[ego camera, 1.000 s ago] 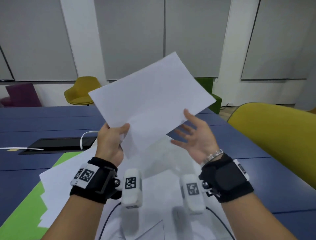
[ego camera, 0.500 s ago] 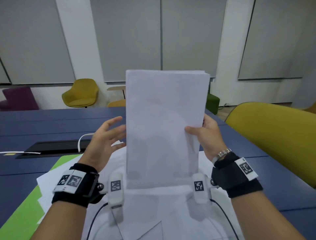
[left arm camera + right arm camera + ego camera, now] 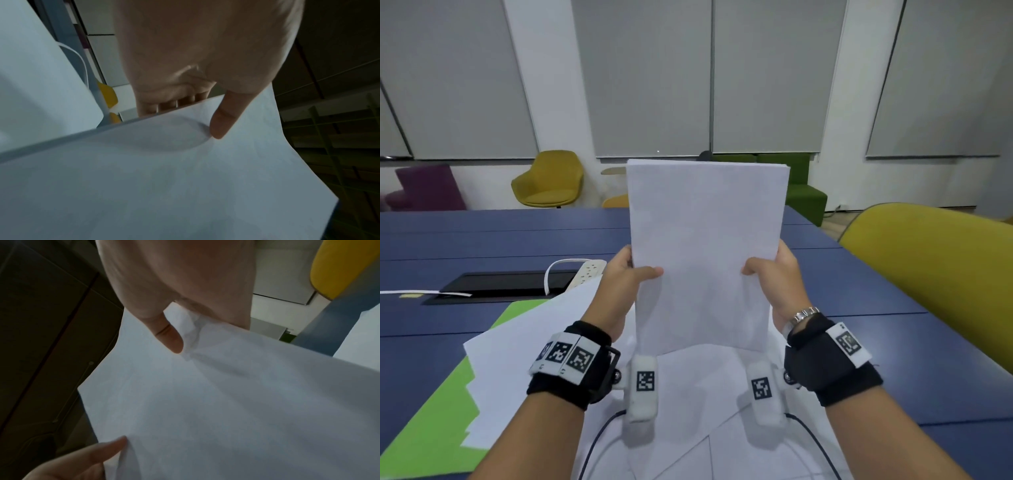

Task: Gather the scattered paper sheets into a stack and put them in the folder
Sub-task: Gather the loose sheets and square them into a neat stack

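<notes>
A stack of white paper sheets [image 3: 705, 253] stands upright in front of me, its lower edge near the sheets lying on the table. My left hand [image 3: 628, 274] pinches the stack's left edge, thumb on the near face and fingers behind. My right hand [image 3: 770, 270] pinches the right edge the same way. The left wrist view shows the left hand [image 3: 195, 104] with its thumb on the paper [image 3: 185, 178]. In the right wrist view the right hand [image 3: 174, 324] presses its thumb on the sheet [image 3: 226, 402]. More white sheets [image 3: 524, 346] lie spread over a green folder [image 3: 431, 442] on the table.
The blue table [image 3: 482, 236] has a black cable tray [image 3: 500, 284] and a white power strip [image 3: 589, 270] behind the folder. A yellow chair back [image 3: 935, 274] stands close at the right. Other chairs are beyond the table's far edge.
The stack turned from tilted to upright and came lower. My left hand, open half a second ago, now pinches the left edge; the right hand keeps its hold on the right edge.
</notes>
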{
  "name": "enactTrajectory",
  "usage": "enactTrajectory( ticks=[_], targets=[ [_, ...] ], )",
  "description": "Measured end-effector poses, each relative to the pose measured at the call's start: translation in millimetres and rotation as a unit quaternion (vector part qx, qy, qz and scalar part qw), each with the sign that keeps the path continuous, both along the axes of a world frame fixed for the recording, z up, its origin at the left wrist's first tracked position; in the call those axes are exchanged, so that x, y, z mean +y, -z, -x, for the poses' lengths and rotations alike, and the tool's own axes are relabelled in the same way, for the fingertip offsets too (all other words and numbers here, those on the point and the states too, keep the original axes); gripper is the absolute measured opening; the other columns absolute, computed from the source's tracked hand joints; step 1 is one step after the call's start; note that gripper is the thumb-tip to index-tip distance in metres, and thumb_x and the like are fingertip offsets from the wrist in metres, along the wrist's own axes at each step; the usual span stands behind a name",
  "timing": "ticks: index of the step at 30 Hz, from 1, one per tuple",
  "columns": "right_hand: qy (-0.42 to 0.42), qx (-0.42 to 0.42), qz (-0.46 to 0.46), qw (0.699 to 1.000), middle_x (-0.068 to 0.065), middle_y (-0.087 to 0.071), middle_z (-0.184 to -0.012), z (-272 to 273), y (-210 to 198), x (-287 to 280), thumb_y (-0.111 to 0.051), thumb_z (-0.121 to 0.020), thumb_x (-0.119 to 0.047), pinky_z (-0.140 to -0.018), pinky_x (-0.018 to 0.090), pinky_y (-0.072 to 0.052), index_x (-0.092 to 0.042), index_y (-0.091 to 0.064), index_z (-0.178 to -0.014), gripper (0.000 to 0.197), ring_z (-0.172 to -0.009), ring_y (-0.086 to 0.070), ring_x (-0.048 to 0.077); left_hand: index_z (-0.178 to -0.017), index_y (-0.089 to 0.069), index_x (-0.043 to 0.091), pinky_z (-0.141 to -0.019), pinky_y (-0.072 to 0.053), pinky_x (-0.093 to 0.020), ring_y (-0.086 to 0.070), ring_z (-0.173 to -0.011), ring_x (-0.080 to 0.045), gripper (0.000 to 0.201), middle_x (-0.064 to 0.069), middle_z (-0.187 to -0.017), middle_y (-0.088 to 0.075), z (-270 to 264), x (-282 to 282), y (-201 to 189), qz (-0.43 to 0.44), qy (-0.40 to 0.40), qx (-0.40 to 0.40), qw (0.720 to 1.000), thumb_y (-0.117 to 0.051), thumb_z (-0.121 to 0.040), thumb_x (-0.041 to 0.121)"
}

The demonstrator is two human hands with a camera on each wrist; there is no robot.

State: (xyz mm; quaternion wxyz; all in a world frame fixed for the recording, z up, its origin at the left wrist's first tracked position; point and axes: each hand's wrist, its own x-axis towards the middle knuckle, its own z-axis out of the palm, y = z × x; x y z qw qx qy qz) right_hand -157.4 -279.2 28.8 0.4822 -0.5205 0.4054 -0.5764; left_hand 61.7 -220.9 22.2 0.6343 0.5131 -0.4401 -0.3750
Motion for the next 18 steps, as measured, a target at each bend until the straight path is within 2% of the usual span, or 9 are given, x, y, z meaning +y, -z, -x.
enactTrajectory(
  ticks=[3, 6, 11, 14, 18],
  targets=[
    [-0.001, -0.005, -0.016, 1.0, -0.003, -0.069, -0.091, 2.2, -1.8, -1.8, -0.06, -0.078, 0.008, -0.061, 0.02, -0.048, -0.005, -0.062, -0.108, 0.032, -0.075, -0.062, 0.011, -0.123, -0.064, 0.014, -0.088, -0.055, -0.036, -0.072, -0.109, -0.024, 0.039, -0.001, -0.114, -0.077, 9.6, -1.6, 3.2, -0.003, 0.016, -0.005, 1.0, -0.062, -0.09, -0.005],
    [0.002, -0.009, -0.013, 1.0, -0.003, -0.07, -0.092, 2.4, -5.8, -2.7, -0.061, -0.079, 0.006, -0.064, 0.023, -0.05, -0.007, -0.063, -0.107, 0.031, -0.076, -0.063, 0.012, -0.127, -0.063, 0.016, -0.093, -0.055, -0.038, -0.072, -0.109, -0.021, 0.045, 0.0, -0.117, -0.076, 10.1, -4.7, 3.3, 0.016, 0.0, -0.005, 1.0, -0.065, -0.088, -0.006],
    [-0.014, 0.019, -0.035, 0.999, 0.0, -0.068, -0.091, 3.0, 3.9, -5.8, -0.059, -0.075, 0.009, -0.07, 0.028, -0.05, -0.004, -0.064, -0.103, 0.031, -0.079, -0.062, 0.018, -0.125, -0.063, 0.017, -0.093, -0.055, -0.037, -0.071, -0.11, -0.023, 0.05, 0.0, -0.115, -0.077, 1.7, -5.7, 9.8, 0.005, -0.002, -0.026, 1.0, -0.063, -0.085, -0.012],
    [-0.041, 0.047, -0.056, 0.996, 0.001, -0.067, -0.089, 4.8, 14.7, -7.4, -0.058, -0.073, 0.008, -0.075, 0.032, -0.049, -0.008, -0.064, -0.095, 0.028, -0.083, -0.06, 0.02, -0.131, -0.06, 0.019, -0.095, -0.055, -0.038, -0.07, -0.113, -0.021, 0.056, 0.002, -0.119, -0.075, -2.5, -3.8, 15.7, -0.009, 0.025, -0.07, 0.997, -0.059, -0.087, -0.016],
    [-0.049, 0.053, -0.061, 0.996, 0.003, -0.069, -0.092, 6.9, 15.4, -9.7, -0.058, -0.074, 0.008, -0.078, 0.034, -0.05, -0.003, -0.064, -0.1, 0.03, -0.085, -0.062, 0.022, -0.132, -0.059, 0.02, -0.093, -0.056, -0.039, -0.07, -0.112, -0.02, 0.056, 0.002, -0.12, -0.074, -5.3, -1.7, 16.4, 0.002, 0.038, -0.119, 0.992, -0.059, -0.089, -0.016]
  ],
)
